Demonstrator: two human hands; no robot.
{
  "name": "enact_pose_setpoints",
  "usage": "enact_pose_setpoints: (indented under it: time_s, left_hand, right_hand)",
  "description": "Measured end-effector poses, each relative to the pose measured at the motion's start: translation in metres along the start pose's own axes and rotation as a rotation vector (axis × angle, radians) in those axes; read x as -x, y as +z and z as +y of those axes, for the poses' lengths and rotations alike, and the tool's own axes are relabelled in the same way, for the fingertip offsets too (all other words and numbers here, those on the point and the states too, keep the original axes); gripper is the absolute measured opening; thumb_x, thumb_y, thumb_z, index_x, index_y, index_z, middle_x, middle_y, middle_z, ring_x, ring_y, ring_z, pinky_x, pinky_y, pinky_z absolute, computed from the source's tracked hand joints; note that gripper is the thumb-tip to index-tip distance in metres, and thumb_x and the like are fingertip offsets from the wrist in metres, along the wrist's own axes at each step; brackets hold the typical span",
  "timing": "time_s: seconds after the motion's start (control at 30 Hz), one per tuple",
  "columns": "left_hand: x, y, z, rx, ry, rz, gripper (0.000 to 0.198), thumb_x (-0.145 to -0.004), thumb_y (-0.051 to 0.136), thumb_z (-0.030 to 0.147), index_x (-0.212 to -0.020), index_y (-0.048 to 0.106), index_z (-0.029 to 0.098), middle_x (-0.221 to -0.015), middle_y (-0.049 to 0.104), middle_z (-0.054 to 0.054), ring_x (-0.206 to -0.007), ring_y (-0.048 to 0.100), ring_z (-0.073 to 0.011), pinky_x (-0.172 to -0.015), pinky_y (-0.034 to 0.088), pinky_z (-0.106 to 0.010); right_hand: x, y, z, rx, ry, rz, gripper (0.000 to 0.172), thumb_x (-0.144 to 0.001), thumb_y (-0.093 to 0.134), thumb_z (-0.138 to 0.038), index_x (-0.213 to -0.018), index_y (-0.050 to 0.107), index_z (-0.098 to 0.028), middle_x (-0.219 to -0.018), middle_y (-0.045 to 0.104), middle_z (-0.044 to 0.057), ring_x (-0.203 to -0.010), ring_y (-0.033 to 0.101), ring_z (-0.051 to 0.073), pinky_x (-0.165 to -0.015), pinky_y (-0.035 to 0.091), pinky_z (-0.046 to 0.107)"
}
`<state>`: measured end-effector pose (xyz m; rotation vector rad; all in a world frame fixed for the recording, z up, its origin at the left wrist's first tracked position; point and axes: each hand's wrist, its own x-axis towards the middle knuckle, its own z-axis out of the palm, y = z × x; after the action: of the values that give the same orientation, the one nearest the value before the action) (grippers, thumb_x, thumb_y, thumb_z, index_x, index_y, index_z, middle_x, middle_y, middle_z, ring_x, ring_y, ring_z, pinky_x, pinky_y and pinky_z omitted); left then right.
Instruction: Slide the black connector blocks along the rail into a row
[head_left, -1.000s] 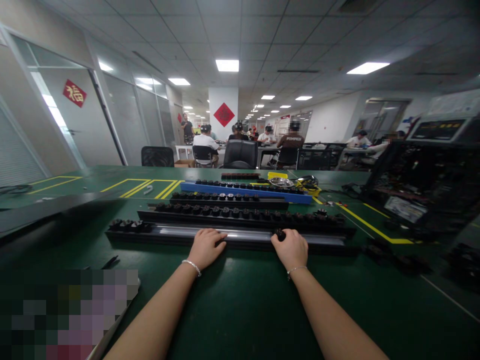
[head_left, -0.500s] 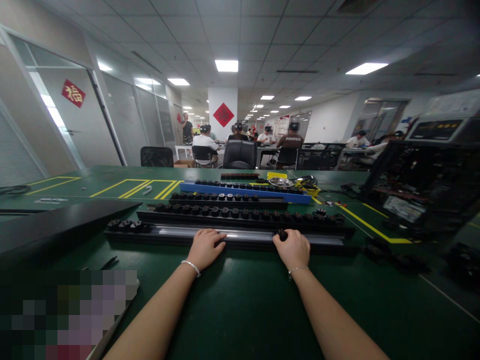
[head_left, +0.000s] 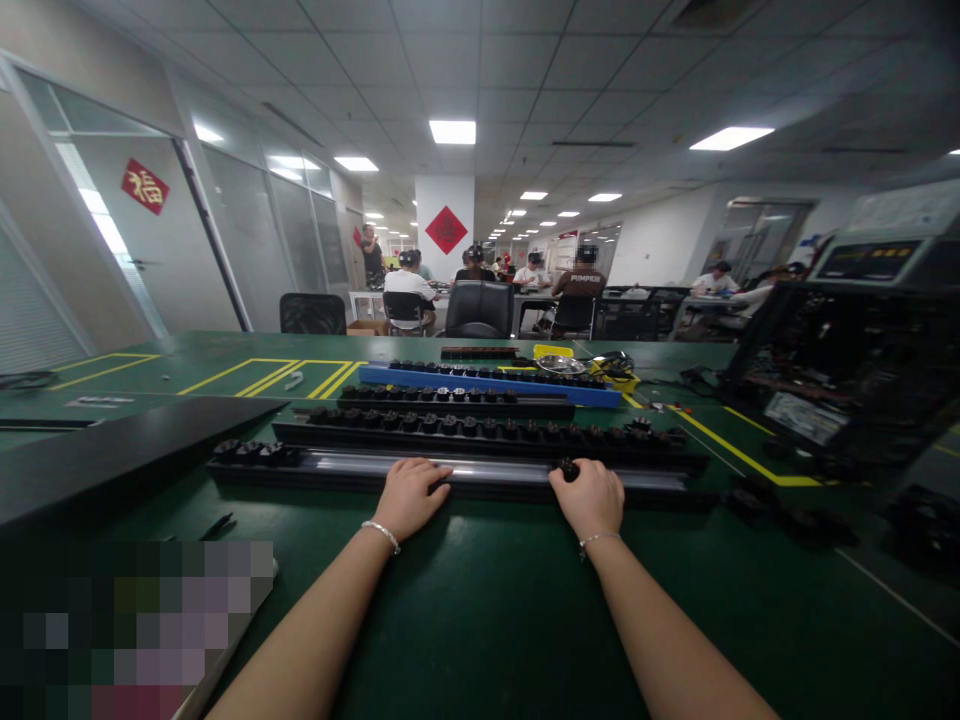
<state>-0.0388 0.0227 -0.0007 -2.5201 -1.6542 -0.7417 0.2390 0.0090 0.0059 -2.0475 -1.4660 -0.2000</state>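
A long black rail (head_left: 345, 466) with a shiny groove lies across the green table (head_left: 487, 600) in front of me. My left hand (head_left: 411, 495) rests on its near edge at the middle, fingers curled over the rail. My right hand (head_left: 594, 497) is closed on a small black knob-like part (head_left: 568, 469) sitting on the rail. A few black parts (head_left: 251, 451) sit at the rail's left end. Behind it lie two more black rails (head_left: 480, 431) filled with parts and a blue rail (head_left: 487, 381).
A flat black panel (head_left: 127, 445) lies at the left. Dark equipment (head_left: 847, 365) stands at the right, with loose black parts (head_left: 795, 520) near it. A metal bowl (head_left: 562, 364) sits at the back. Several people sit at desks beyond the table. Yellow lines mark the table.
My right hand with the black part has slid slightly to the right along the rail. The black panel at the left has come more into view. My left hand has stayed put.
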Motion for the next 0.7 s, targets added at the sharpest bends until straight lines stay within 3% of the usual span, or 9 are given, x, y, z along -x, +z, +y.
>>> enact_pose_setpoints:
  time_s: [0.7]
  left_hand:
    - [-0.0001, 0.0005, 0.0002, -0.015, -0.009, 0.003, 0.03, -0.082, 0.052, 0.037, -0.108, 0.065, 0.03, -0.108, 0.067, -0.005, -0.107, 0.055, -0.0221, -0.094, 0.035, -0.042]
  right_hand:
    - [-0.0031, -0.0013, 0.0069, 0.028, 0.04, 0.013, 0.036, -0.074, 0.046, -0.039, -0.09, 0.065, -0.013, -0.087, 0.063, 0.011, -0.089, 0.053, 0.023, -0.09, 0.03, 0.035]
